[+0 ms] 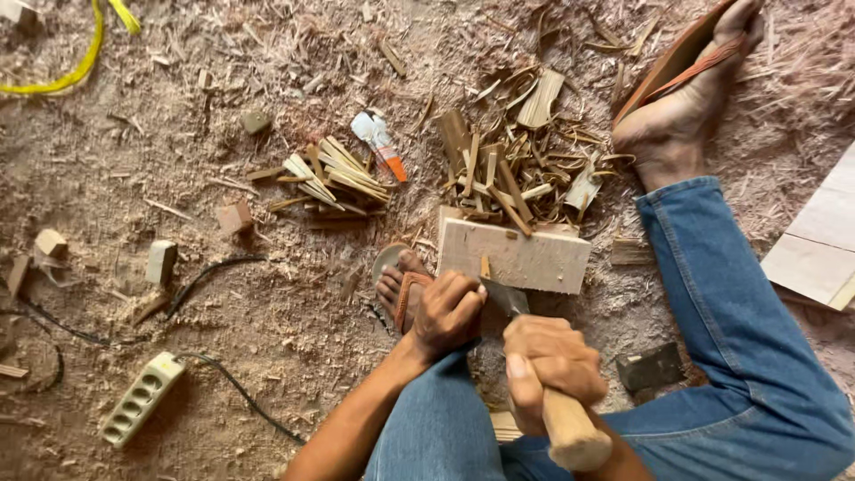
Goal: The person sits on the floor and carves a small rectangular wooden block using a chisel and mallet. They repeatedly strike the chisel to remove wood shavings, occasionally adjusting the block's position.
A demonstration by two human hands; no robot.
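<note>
My right hand (550,361) grips the pale wooden handle (570,432) of a cutting tool, whose grey metal blade (504,297) rests on a small upright stick of wood (485,266). My left hand (450,312) pinches that stick, steadying it against a pale wooden block (525,256) on the ground. Just left of the hand, my left foot in a sandal (401,287) lies on the sawdust. Behind the block lies a heap of split sticks and shavings (508,165).
A second bundle of split sticks (334,178) and an orange-tipped tube (381,142) lie farther left. A white power strip (141,397) with black cable, loose wood offcuts (236,216), yellow cord (62,76), pale boards (819,236) at right, my other sandalled foot (686,98).
</note>
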